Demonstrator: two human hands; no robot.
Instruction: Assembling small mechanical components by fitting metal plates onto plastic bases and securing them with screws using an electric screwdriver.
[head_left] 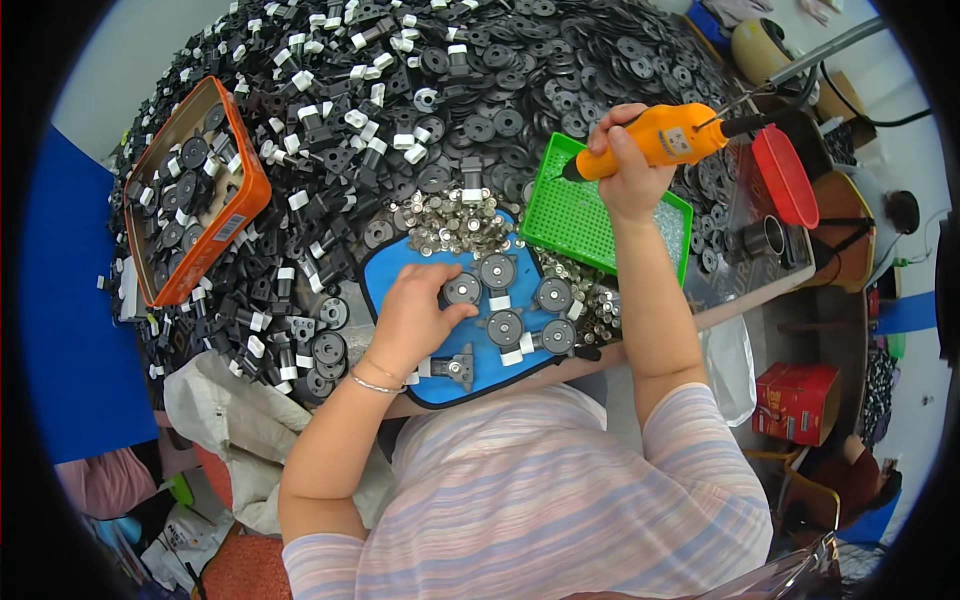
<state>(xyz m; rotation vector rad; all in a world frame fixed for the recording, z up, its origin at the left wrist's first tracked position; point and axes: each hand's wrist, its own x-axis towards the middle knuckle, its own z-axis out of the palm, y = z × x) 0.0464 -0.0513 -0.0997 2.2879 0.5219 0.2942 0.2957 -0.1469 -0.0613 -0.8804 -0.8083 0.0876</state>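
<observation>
On the blue mat (400, 270), my left hand (412, 312) has its thumb and fingers closed around the edge of a black round disc (462, 289) with a metal centre. Beside it are several similar discs on black-and-white parts, among them one disc (497, 271) just to the right. A black bracket with a white end (455, 368) lies near my left wrist. My right hand (630, 170) grips an orange electric screwdriver (665, 137), tilted with its dark tip down to the left, over a green perforated tray (580, 225) holding small clear pieces.
Piles of black-and-white parts (300, 130) and black discs (560, 70) cover the table's far side. Small metal pieces (455, 222) edge the mat. An orange-rimmed box (240, 200) of parts stands left. A red tray (785, 175) and metal cup (765, 237) stand right.
</observation>
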